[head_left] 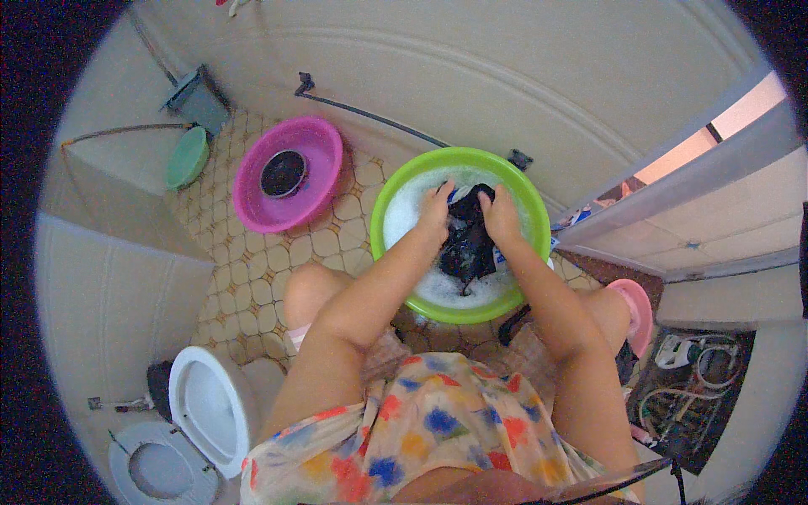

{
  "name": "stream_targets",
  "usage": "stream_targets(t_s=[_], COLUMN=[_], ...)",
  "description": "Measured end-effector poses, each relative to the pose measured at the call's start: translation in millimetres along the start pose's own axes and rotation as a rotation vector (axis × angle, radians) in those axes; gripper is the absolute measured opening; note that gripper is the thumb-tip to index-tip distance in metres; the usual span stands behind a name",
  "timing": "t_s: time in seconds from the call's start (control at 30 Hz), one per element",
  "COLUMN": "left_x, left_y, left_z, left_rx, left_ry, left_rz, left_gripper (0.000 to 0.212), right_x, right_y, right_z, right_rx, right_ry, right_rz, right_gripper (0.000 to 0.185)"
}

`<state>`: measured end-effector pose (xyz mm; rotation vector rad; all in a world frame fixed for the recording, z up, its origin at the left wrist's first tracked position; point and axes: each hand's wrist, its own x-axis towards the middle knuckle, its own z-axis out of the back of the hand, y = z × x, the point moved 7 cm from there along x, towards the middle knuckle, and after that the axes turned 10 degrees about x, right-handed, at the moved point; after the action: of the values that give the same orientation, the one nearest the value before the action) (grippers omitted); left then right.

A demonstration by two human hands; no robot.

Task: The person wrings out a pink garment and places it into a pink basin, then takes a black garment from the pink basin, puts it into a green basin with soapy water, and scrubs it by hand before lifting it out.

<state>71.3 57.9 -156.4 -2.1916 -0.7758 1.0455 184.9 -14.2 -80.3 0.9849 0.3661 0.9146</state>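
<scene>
A wide lime-green plastic basin [540, 218] stands on the floor in front of me, with white suds [401, 218] across its water. Over the basin I hold a dark garment [468, 243], wet and bunched up, with foam on it. My left hand [435, 211] grips its left side near the top. Opposite, my right hand [500, 214] has the upper right edge between thumb and fingers. Patches of white and blue show beside the dark cloth; whether they belong to it I cannot tell. The garment's lower end hangs at the suds.
To the left, a pink basin [328, 148] holds a round dark-looking container [284, 173]. Behind it are a green basin [188, 159] and a grey bin [205, 104]. A toilet [211, 404] stands at lower left. A small pink basin [641, 315] is at right, near a doorway [606, 268].
</scene>
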Motion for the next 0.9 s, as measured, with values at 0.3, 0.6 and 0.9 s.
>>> stream_targets(t_s=[0.3, 0.6, 0.9], left_x=[18, 0, -12], left_y=[15, 27, 16], left_z=[30, -18, -23], left_rx=[0.112, -0.433, -0.087], left_ry=[-0.154, 0.199, 0.126], left_rz=[-0.121, 0.254, 0.198], left_gripper=[0.029, 0.033, 0.033], right_x=[-6, -50, -63], right_y=[-28, 62, 92], right_z=[-13, -25, -24], right_rx=[-0.217, 0.181, -0.132], right_ry=[0.214, 0.199, 0.283], right_rz=[-0.231, 0.284, 0.578], right_gripper=[0.039, 0.013, 0.019])
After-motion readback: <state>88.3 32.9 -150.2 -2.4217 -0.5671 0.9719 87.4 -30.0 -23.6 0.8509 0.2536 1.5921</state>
